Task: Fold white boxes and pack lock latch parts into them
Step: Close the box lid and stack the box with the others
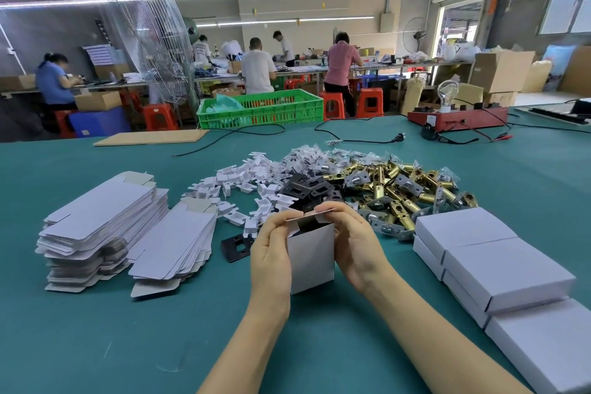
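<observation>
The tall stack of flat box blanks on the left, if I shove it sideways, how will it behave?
The stack of flat blanks would probably shear rather than move as one: its sheets already sit offset and fanned. Each blank looks like thin, light, bendy card, so single sheets should flex. The green table cover may drag on the bottom sheets.

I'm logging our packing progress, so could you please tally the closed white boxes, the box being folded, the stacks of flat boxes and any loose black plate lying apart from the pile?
Closed white boxes, on the right: 5 visible
Box being folded, held by left hand and right hand: 1
Stacks of flat boxes: 2
Loose black plate: 1
Total: 9
</observation>
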Available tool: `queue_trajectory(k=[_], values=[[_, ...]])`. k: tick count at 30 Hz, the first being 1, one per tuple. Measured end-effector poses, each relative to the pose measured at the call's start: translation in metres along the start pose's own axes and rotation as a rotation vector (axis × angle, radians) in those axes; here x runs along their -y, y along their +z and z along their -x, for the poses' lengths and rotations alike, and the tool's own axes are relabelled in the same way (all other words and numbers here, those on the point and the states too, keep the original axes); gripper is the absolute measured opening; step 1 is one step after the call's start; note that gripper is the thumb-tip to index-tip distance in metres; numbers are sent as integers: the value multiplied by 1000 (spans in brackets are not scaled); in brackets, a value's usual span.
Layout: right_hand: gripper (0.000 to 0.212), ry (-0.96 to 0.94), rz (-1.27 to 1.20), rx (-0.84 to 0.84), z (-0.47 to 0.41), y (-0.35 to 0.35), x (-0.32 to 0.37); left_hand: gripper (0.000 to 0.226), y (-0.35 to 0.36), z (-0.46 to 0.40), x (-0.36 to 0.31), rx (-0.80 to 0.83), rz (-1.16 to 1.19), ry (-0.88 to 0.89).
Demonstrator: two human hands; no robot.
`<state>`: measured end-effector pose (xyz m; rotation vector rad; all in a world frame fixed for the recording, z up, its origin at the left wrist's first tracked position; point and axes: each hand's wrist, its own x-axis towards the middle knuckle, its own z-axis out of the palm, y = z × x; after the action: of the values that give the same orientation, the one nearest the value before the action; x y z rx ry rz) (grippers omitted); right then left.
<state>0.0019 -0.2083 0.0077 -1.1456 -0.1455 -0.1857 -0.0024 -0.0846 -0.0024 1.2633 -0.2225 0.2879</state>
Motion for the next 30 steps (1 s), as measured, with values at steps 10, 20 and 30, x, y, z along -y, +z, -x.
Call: queue_trajectory(k=[10,20,30], values=[[37,-281,193,-103,12,13,-22,27,2,11,-7,75,-15,41],[32,-304,368,-133,19,14,-30,34,4,17,3,33,-190,172],[41,-409,502,-203,25,19,-34,24,2,15,10,-12,-284,248]])
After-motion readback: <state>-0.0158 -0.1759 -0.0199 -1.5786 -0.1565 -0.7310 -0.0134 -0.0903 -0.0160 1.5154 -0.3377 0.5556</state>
